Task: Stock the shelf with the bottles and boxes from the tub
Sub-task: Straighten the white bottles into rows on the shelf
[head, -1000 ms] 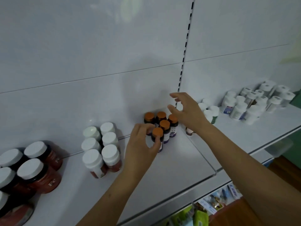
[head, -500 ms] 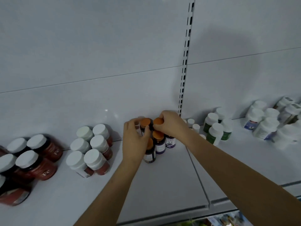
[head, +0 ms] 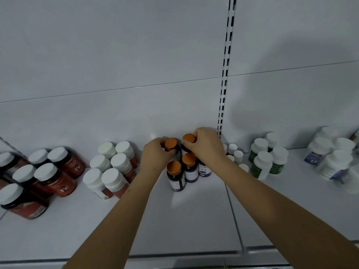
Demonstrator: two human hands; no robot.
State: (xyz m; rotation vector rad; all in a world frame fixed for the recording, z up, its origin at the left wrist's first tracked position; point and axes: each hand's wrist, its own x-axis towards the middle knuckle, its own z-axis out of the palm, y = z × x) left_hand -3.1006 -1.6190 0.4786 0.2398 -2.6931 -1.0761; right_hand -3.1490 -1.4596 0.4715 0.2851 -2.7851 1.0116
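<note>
A: Left hand [head: 155, 155] and right hand [head: 206, 147] each clamp a dark orange-capped bottle [head: 171, 145] at the white metal shelf [head: 194, 220] back?

B: Yes; nudge them rearward, square behind the front pair nearer the wrists.

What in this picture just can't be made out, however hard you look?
- Label print on the orange-capped bottles: too small and blurred in the head view.
- Bodies of the two rear orange-capped bottles: covered by the left hand and right hand.
- The tub: out of frame.
- Red jars at far left: cut off by the edge.
- White bottles at far right: blurred, labels unreadable.
</note>
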